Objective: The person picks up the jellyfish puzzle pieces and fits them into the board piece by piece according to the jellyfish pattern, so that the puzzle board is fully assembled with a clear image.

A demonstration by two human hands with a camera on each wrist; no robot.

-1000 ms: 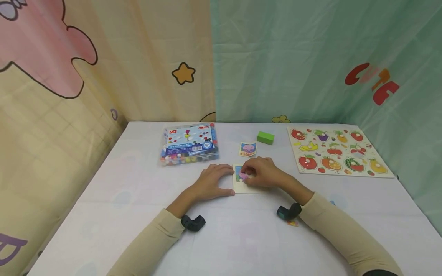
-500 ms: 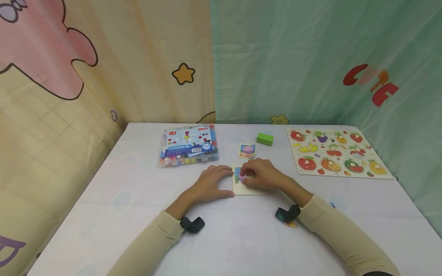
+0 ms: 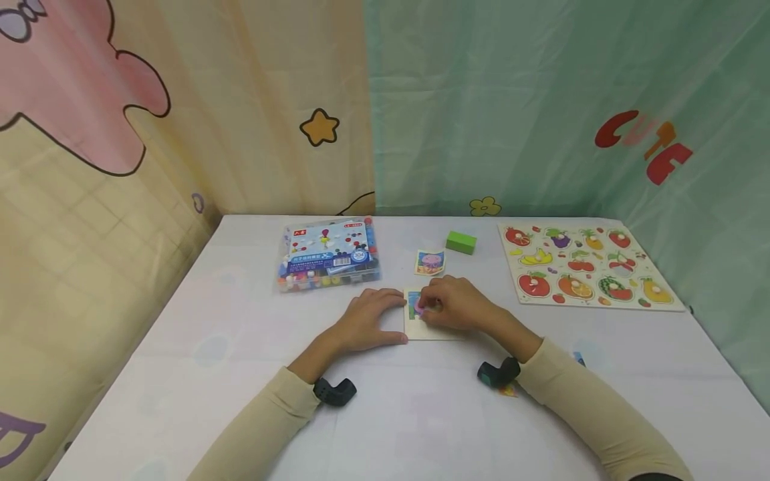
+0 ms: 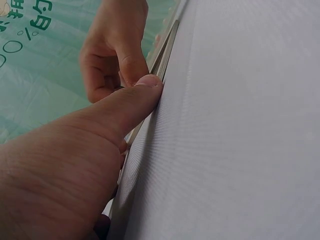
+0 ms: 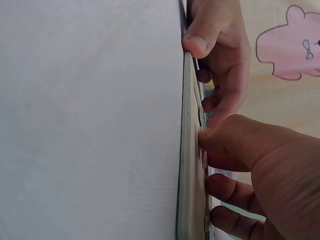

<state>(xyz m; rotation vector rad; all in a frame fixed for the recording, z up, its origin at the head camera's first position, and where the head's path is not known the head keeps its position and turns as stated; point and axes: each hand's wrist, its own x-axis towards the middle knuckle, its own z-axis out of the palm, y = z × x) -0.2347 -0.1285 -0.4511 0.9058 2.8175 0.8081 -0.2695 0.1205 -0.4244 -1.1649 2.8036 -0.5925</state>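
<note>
In the head view, a small pale puzzle board (image 3: 412, 331) lies flat at the middle of the white table. My left hand (image 3: 367, 324) touches its left edge with thumb and fingertips spread apart. My right hand (image 3: 458, 304) is over the board and pinches a small pink-printed puzzle piece (image 3: 418, 308) between thumb and fingers. A blue-green printed piece (image 3: 412, 298) lies in the board's upper left, beside the pinched one. The right wrist view shows my right thumb and fingertips low at the board's edge (image 5: 186, 150); the right part of the board is hidden under that hand in the head view.
Behind the board lie a picture card (image 3: 430, 262) and a green block (image 3: 460, 242). A clear box of coloured beads (image 3: 328, 255) stands at the back left, a fruit peg puzzle (image 3: 592, 267) at the right. Small colourful pieces (image 3: 508, 391) lie near the right forearm.
The right hand shifts very slightly over the board, still pinching the pink piece. The left hand stays at the board's left edge.
</note>
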